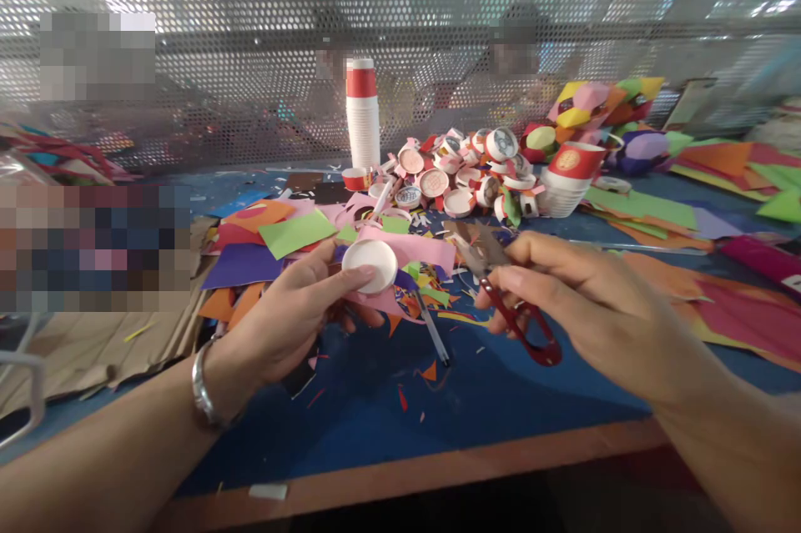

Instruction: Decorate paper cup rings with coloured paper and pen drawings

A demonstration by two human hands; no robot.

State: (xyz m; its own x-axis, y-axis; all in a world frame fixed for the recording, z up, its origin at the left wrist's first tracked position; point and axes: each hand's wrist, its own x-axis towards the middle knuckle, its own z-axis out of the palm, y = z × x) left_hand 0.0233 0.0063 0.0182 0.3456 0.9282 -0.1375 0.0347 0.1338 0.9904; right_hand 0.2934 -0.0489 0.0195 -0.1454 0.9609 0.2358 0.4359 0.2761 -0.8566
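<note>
My left hand (294,316) is closed around a white cut-down paper cup bottom (370,264), held with its round base facing up, along with a pink paper scrap. My right hand (576,299) grips red-handled scissors (519,316), blades pointing up and left toward the cup piece. A silver bracelet sits on my left wrist. Both hands hover over a blue table mat (388,408) littered with paper snippets.
A tall stack of red-and-white paper cups (363,112) stands at the back, beside a pile of cut cup bottoms (463,170) and a shorter cup stack (569,178). Coloured paper sheets (294,233) lie left and right. A pen (431,337) lies on the mat. Perforated metal screen behind.
</note>
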